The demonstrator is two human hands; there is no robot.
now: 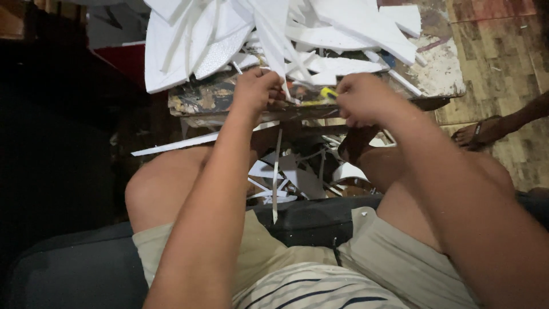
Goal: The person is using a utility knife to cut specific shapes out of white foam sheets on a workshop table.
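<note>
My left hand (256, 90) is closed around the end of a long white foam strip (273, 43) at the front edge of a paint-stained wooden work table (440, 74). My right hand (360, 98) is closed on a small yellow-handled cutter (328, 93), held just right of the strip. A thin white sliver (276, 177) hangs down between my knees. A heap of white foam sheets and offcuts (229, 34) covers the table behind both hands.
White foam scraps (297, 177) litter the floor under the table between my legs. Another person's sandalled foot (480, 133) stands on the wood-pattern floor at the right. The left side is dark. I sit on a dark seat (74, 269).
</note>
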